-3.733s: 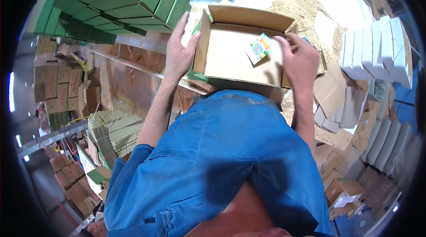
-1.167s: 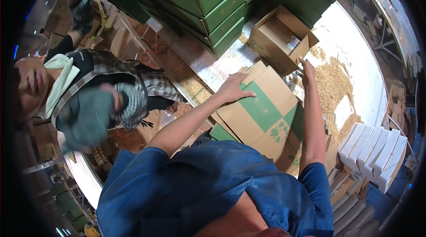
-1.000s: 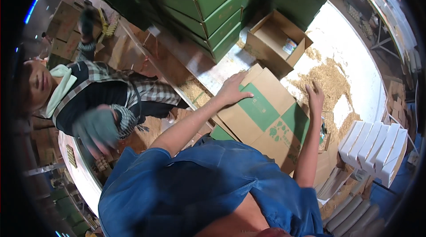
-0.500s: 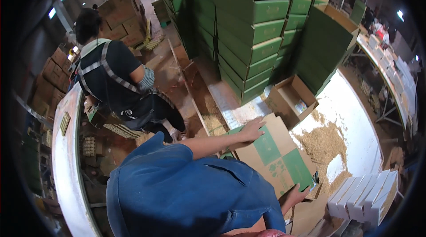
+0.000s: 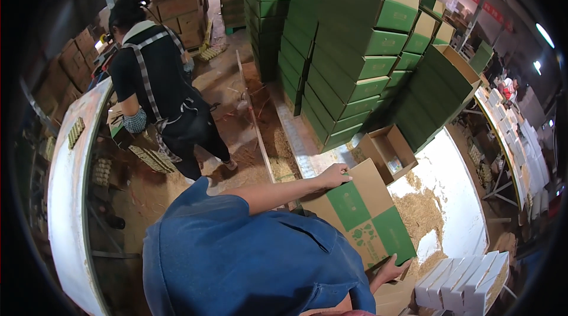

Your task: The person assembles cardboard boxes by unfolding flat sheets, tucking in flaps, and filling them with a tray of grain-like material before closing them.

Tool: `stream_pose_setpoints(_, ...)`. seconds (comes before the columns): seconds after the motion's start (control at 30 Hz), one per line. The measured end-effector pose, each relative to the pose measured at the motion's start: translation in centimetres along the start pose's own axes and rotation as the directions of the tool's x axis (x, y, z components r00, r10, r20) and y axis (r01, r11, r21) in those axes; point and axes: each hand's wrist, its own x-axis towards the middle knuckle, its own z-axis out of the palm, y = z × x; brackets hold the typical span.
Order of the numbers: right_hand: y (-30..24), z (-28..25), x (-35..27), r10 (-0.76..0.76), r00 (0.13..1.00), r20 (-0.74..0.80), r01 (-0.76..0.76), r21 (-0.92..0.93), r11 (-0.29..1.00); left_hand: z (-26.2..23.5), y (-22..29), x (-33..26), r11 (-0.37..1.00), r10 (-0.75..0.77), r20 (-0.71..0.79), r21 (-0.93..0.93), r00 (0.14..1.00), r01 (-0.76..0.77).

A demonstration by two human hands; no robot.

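Note:
A brown cardboard box (image 5: 365,238) with green panels lies before me on the table, its printed side up. At its far edge my left hand (image 5: 333,177) grips the carton, fingers curled together at the corner. My right hand (image 5: 391,269) holds the opposite, near end, with fingertips over the green corner and the rest of the hand partly below the edge. Beyond the box stands an open brown carton (image 5: 387,151) with a small item inside that I cannot make out.
Tall stacks of green boxes (image 5: 355,79) rise beyond the table. Loose brown husks (image 5: 420,215) cover part of the white tabletop (image 5: 461,192). Several white boxes (image 5: 461,283) stand at the near right. A co-worker (image 5: 154,79) stands at the left beside a white table (image 5: 74,198).
My left hand, earlier lying over the top of the box, is now at its far corner. My view has shifted slightly, and the co-worker has changed posture.

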Motion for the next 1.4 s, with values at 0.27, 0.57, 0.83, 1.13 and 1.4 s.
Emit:
stream_pose_setpoints(0.27, -4.0, -5.4, 4.0, 0.159, 0.987, -0.018, -0.128, 0.505, 0.853, -2.9, 5.6, -2.4, 0.984, -0.048, 0.123, -0.164, 0.991, 0.068)
stream_pose_setpoints(0.57, -6.6, -6.7, 8.6, 0.233, 0.965, -0.117, -0.085, 0.702, 0.707, -2.5, 9.4, -4.2, 0.938, 0.201, -0.062, -0.276, 0.978, -0.211)
stream_pose_setpoints(0.83, -4.5, -7.8, 8.9, 0.246, 0.966, 0.079, -0.245, 0.583, 0.775, -3.6, 10.8, -5.7, 0.946, 0.117, 0.223, -0.323, 0.968, -0.040)
stream_pose_setpoints(1.13, -5.0, -10.8, 6.6, 0.191, 0.873, 0.449, -0.455, 0.608, 0.651, -5.4, 14.3, -4.0, 0.990, 0.099, 0.778, -0.142, 0.620, 0.020)
stream_pose_setpoints(1.4, -5.4, -11.7, 4.0, 0.192, 0.904, 0.383, -0.426, 0.752, 0.503, -4.3, 16.4, -4.3, 0.984, 0.022, 0.816, 0.083, 0.578, -0.155)
